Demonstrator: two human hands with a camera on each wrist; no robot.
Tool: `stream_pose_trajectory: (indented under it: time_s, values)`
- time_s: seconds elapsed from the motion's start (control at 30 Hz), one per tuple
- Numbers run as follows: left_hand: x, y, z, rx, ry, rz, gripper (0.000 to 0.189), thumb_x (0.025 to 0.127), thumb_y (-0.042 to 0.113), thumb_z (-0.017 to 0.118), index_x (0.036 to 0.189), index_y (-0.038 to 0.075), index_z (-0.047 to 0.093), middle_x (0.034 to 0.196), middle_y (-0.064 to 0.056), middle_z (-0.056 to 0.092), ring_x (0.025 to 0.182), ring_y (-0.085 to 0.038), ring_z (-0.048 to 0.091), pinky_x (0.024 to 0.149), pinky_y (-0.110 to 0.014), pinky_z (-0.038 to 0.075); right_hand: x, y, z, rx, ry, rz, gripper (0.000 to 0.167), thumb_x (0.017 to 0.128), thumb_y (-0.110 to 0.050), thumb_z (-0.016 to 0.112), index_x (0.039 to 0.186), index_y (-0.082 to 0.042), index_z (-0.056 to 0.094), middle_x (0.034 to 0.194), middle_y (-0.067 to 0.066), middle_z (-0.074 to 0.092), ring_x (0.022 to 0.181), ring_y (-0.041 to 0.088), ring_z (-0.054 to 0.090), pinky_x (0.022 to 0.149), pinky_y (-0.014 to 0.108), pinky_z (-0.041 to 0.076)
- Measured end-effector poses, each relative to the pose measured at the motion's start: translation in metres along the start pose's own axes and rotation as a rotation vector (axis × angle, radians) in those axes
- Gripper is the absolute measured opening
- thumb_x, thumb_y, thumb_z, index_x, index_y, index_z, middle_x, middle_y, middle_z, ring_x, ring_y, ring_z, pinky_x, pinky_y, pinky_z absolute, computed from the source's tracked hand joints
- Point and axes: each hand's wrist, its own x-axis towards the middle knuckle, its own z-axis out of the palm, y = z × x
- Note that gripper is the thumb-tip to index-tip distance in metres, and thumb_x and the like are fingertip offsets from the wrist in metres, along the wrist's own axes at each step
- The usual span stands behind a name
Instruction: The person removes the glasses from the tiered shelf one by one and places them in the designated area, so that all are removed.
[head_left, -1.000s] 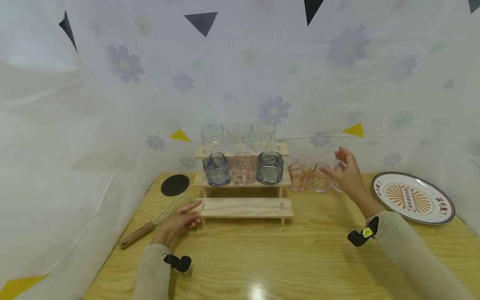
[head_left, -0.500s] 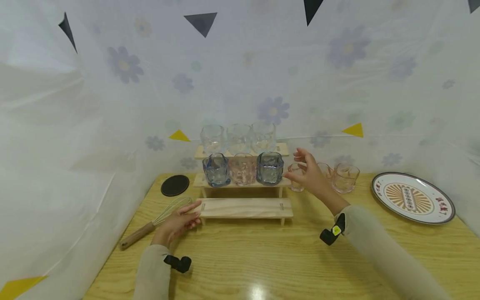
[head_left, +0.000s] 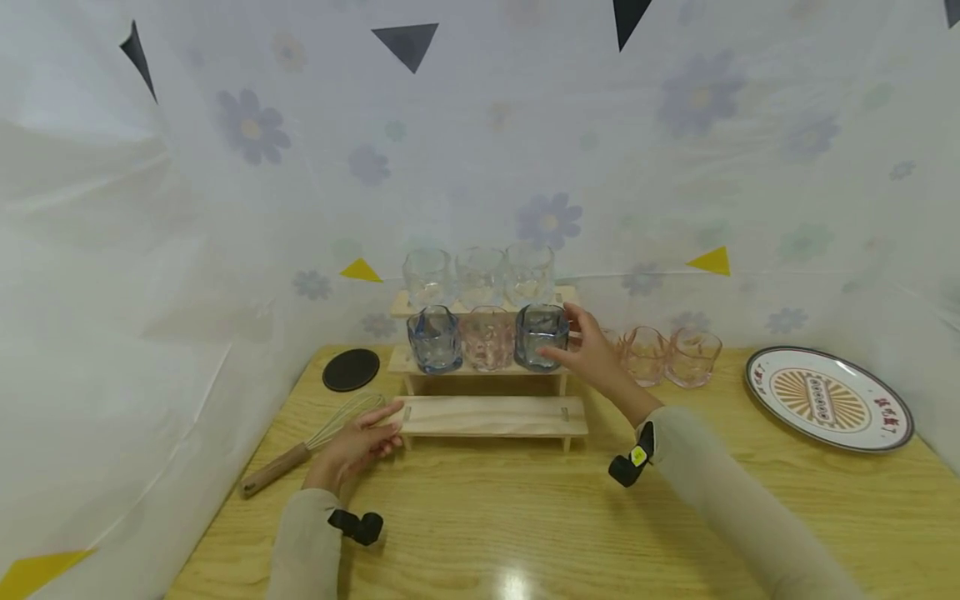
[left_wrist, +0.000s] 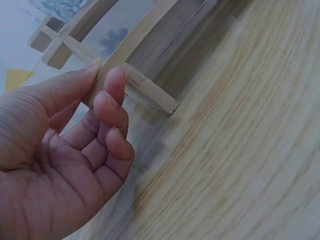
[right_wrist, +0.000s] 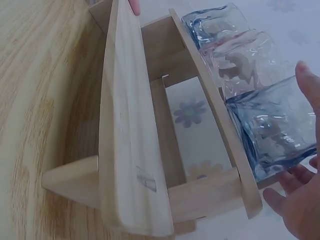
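Since the previous head view, the right hand (head_left: 594,352) has travelled leftward from beside the pink glasses on the table to the rack's middle shelf (head_left: 400,360), arriving at the right blue glass (head_left: 534,335). Its thumb lies across the front of that glass and its fingers curve round the right side, so the hand is grasping it, though how firmly cannot be told. The glass itself has not shifted: it sits upright at the right end of the middle shelf, next to a pink glass (head_left: 487,340), with the left blue glass (head_left: 435,340) beyond. That shifts the work from the table to the rack, and the blue glass looks like the thing being handled, not yet lifted. The left hand (head_left: 352,448) has stayed where it was, pinching the left end of the bottom shelf (head_left: 486,412) between thumb and fingers, which seems to steady the rack. Three clear glasses (head_left: 480,275) stand in a row on the top shelf (head_left: 401,303). The hand's move uncovers two pink glasses (head_left: 643,358) fully on the table (head_left: 487,521), while a third is mostly hidden behind it. The plate (head_left: 853,377), whisk (head_left: 279,472) and black disc (head_left: 351,370) have not been disturbed.
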Motion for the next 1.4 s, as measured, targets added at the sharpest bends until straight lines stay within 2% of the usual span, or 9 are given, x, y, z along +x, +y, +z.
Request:
stream_pose_trajectory:
  time_s: [0.23,0.5,0.77,1.0,1.13,1.27,1.37,1.4]
  values:
    - [-0.002,0.001,0.000,-0.003,-0.001,0.005,0.059,0.095,0.014,0.058,0.148,0.007,0.032,0.075,0.003,0.067,0.064,-0.006,0.053,0.063,-0.021,0.045,0.004,-0.003,0.013,0.080,0.087,0.001,0.087,0.082,-0.030,0.075,0.147,-0.003,0.024,0.139,0.020,0.030,0.121,0.034,0.038,0.100,0.048,0.038]
    - [-0.002,0.000,0.001,-0.001,-0.002,0.004,0.060,0.095,0.016,0.060,0.148,0.008,0.033,0.075,0.004,0.067,0.064,-0.005,0.053,0.063,-0.020,0.045,0.004,-0.002,0.021,0.097,0.180,-0.015,0.075,0.083,-0.028,0.074,0.141,-0.002,0.035,0.131,0.019,0.036,0.117,0.032,0.041,0.097,0.046,0.041]
    - [-0.001,0.000,0.000,0.005,0.011,0.001,0.058,0.095,0.016,0.059,0.147,0.009,0.034,0.075,0.003,0.067,0.064,-0.005,0.053,0.062,-0.020,0.045,0.000,0.000,0.021,0.158,0.190,-0.021,0.072,0.082,-0.027,0.076,0.139,-0.005,0.039,0.132,0.017,0.036,0.116,0.031,0.044,0.096,0.045,0.041]
    - [-0.001,0.000,0.001,0.005,0.007,0.002,0.058,0.095,0.015,0.058,0.148,0.010,0.033,0.075,0.003,0.067,0.064,-0.006,0.053,0.062,-0.020,0.045,-0.014,-0.002,0.015,0.124,0.192,-0.006,0.074,0.081,-0.035,0.076,0.140,-0.011,0.040,0.137,0.013,0.037,0.125,0.032,0.040,0.104,0.050,0.033]
    - [-0.001,0.001,0.002,0.001,0.011,0.001,0.058,0.095,0.014,0.059,0.147,0.009,0.034,0.075,0.003,0.067,0.064,-0.006,0.053,0.062,-0.020,0.045,-0.024,-0.001,0.009,0.119,0.206,-0.018,0.073,0.082,-0.030,0.075,0.141,-0.009,0.039,0.139,0.014,0.036,0.126,0.033,0.039,0.104,0.052,0.031]
    - [-0.002,0.003,0.001,0.006,0.013,-0.001,0.058,0.095,0.015,0.059,0.148,0.009,0.034,0.075,0.003,0.067,0.064,-0.006,0.053,0.062,-0.020,0.045,-0.032,0.002,0.000,0.104,0.223,-0.025,0.070,0.082,-0.025,0.076,0.141,-0.008,0.041,0.137,0.016,0.038,0.121,0.033,0.043,0.100,0.051,0.037]
    - [-0.002,0.002,0.000,0.013,0.008,-0.002,0.059,0.095,0.015,0.058,0.148,0.009,0.033,0.075,0.003,0.067,0.064,-0.006,0.053,0.063,-0.020,0.045,-0.037,0.005,-0.008,0.088,0.221,-0.004,0.070,0.083,-0.025,0.075,0.142,-0.009,0.040,0.136,0.014,0.039,0.113,0.026,0.046,0.090,0.042,0.044]
    - [-0.002,0.001,0.000,0.014,0.006,0.000,0.059,0.095,0.016,0.058,0.148,0.009,0.032,0.075,0.003,0.067,0.064,-0.006,0.053,0.063,-0.020,0.045,-0.039,0.006,-0.010,0.076,0.223,0.004,0.071,0.083,-0.025,0.075,0.142,-0.010,0.040,0.135,0.013,0.040,0.106,0.025,0.048,0.083,0.037,0.045]
